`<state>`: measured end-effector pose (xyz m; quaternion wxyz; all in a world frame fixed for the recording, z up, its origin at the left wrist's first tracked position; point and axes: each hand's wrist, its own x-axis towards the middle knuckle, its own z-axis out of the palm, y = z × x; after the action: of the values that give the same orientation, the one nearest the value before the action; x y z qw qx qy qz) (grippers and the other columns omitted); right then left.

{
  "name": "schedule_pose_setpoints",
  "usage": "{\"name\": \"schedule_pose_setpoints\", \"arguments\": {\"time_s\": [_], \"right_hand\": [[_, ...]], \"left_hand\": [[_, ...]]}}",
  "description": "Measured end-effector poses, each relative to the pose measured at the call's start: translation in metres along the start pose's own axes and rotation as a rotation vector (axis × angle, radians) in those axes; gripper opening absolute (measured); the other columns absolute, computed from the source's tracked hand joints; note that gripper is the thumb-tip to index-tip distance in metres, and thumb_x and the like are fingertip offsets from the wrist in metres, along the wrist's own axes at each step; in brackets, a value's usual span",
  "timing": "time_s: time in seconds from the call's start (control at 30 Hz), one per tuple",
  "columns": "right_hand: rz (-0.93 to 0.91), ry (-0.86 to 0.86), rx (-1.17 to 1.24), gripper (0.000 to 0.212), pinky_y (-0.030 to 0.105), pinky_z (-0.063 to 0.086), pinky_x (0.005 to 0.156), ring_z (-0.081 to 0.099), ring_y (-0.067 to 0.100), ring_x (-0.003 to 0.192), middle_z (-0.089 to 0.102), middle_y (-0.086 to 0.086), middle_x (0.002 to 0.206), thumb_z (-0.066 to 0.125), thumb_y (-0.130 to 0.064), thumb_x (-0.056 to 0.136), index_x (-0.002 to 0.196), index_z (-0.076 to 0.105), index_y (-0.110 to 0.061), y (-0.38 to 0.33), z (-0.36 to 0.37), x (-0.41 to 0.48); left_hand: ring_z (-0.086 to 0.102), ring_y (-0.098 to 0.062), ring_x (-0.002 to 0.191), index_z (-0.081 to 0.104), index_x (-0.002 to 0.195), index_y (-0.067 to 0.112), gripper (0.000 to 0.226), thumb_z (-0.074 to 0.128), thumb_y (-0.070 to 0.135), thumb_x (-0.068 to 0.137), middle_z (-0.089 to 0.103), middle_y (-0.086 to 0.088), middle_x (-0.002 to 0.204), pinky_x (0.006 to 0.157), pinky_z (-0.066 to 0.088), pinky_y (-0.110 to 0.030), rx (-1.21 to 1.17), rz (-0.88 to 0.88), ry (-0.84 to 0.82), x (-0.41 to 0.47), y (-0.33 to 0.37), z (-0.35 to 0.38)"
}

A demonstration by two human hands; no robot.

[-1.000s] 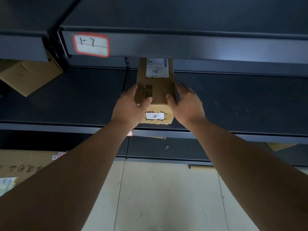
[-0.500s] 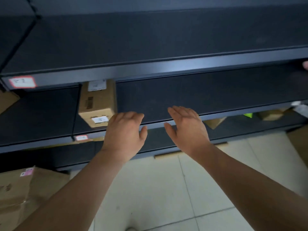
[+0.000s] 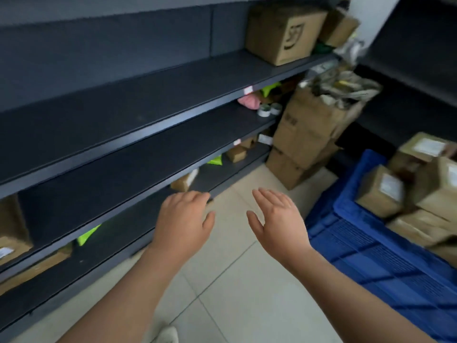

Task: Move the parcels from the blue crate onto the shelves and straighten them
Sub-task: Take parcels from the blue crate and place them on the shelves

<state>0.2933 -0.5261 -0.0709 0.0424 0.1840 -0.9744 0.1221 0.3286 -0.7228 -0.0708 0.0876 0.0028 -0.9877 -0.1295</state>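
**Inspector:** State of the hands?

**Assistant:** Two, both empty. The left hand and the right hand hover side by side, backs up, fingers straight and loosely spread. They touch nothing. Below them is the tiled floor, between the shelves on the left and the blue crate on the right.

**Inspector:** Step in hand?

**Assistant:** By judgement, a reach for the next pick-up: the hands carry nothing and the view is turned toward the crate. The next move calls for both hands to go right and down into the crate, close on the sides of one box, and lift it over the rim.

**Inspector:** Where is the stock?

**Assistant:** The parcels lie heaped at the far end of the crate, with its near floor bare. At least four cardboard boxes can be counted, and blur prevents a firmer figure. One shelved parcel shows at the left edge, cut off by the frame.

**Inspector:** Other items?

**Assistant:** One crate. Three shelf boards are plainly visible in the left unit, mostly bare. One large box stands on the upper board, and two tape rolls lie on the one below. A few small boxes sit on the lowest, too blurred to count. Stacked cartons stand on the floor at the shelf end.
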Motion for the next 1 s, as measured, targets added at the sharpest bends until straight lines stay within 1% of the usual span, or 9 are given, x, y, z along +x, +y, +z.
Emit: {"name": "schedule_pose_setpoints", "arguments": {"time_s": [0.13,0.23,0.33,0.47,0.63,0.73,0.87,0.93,1.0], "right_hand": [[0.16,0.047,-0.007,0.051,0.032,0.018,0.114,0.041,0.02,0.133,0.048,0.002,0.142,0.045,-0.041,0.095,0.139,0.045,-0.016,0.06,-0.055,-0.039],[0.286,0.095,-0.003,0.048,0.028,0.015,0.111,0.044,0.021,0.13,0.052,0.003,0.138,0.05,-0.038,0.093,0.135,0.05,-0.014,0.098,-0.085,-0.06],[0.399,0.11,0.012,0.049,0.027,0.011,0.112,0.04,0.019,0.133,0.049,-0.001,0.14,0.049,-0.039,0.093,0.137,0.048,-0.017,0.136,-0.104,-0.074],[0.549,0.162,0.005,0.047,0.028,0.015,0.11,0.045,0.022,0.129,0.054,0.001,0.136,0.055,-0.037,0.091,0.133,0.053,-0.016,0.188,-0.123,-0.076],[0.693,0.187,-0.021,0.05,0.028,0.012,0.114,0.036,0.017,0.136,0.046,0.0,0.143,0.049,-0.04,0.094,0.139,0.045,-0.017,0.255,-0.145,-0.062],[0.794,0.222,-0.016,0.05,0.032,0.02,0.115,0.038,0.017,0.134,0.048,-0.001,0.141,0.05,-0.039,0.094,0.138,0.047,-0.016,0.292,-0.156,-0.057],[0.896,0.274,-0.019,0.044,0.033,0.026,0.111,0.046,0.022,0.127,0.057,0.002,0.132,0.057,-0.032,0.092,0.131,0.055,-0.012,0.338,-0.166,-0.058],[0.93,0.263,-0.019,0.044,0.029,0.023,0.111,0.044,0.02,0.128,0.055,0.0,0.134,0.054,-0.033,0.093,0.133,0.052,-0.014,0.366,-0.169,-0.061],[0.949,0.249,-0.008,0.046,0.029,0.021,0.112,0.039,0.018,0.132,0.05,-0.002,0.139,0.05,-0.036,0.095,0.137,0.048,-0.017,0.39,-0.169,-0.062]], "left_hand": [[0.061,-0.025,0.09,0.065,0.105,0.017,0.027,0.06,0.034,0.085,0.066,0.001,0.097,0.082,0.047,-0.039,-0.043,0.189,-0.058,0.019,0.09,-0.006],[0.065,-0.025,0.087,0.068,0.103,0.016,0.03,0.07,0.032,0.078,0.069,0.0,0.095,0.078,0.051,-0.039,-0.057,0.31,-0.08,0.038,0.144,-0.004],[0.065,-0.022,0.089,0.068,0.107,0.016,0.033,0.071,0.032,0.078,0.069,0.002,0.099,0.08,0.051,-0.039,-0.078,0.399,-0.12,0.06,0.191,0.001],[0.064,-0.02,0.096,0.067,0.113,0.018,0.036,0.068,0.035,0.081,0.068,0.004,0.105,0.085,0.049,-0.039,-0.104,0.527,-0.157,0.102,0.249,0.015],[0.065,-0.02,0.092,0.069,0.109,0.018,0.036,0.072,0.034,0.078,0.069,0.003,0.102,0.08,0.051,-0.036,-0.117,0.653,-0.176,0.166,0.32,0.03],[0.066,-0.022,0.089,0.07,0.106,0.017,0.034,0.073,0.033,0.077,0.07,0.002,0.099,0.079,0.051,-0.038,-0.118,0.735,-0.198,0.199,0.359,0.042],[0.063,-0.023,0.099,0.066,0.116,0.017,0.037,0.066,0.035,0.083,0.068,0.001,0.109,0.09,0.046,-0.038,-0.125,0.801,-0.253,0.233,0.408,0.066],[0.061,-0.023,0.103,0.064,0.119,0.017,0.038,0.063,0.036,0.085,0.066,0.001,0.113,0.092,0.043,-0.038,-0.132,0.822,-0.28,0.245,0.435,0.079],[0.057,-0.021,0.109,0.059,0.126,0.019,0.041,0.056,0.038,0.089,0.063,0.003,0.119,0.096,0.04,-0.036,-0.14,0.822,-0.324,0.254,0.454,0.091]]}}
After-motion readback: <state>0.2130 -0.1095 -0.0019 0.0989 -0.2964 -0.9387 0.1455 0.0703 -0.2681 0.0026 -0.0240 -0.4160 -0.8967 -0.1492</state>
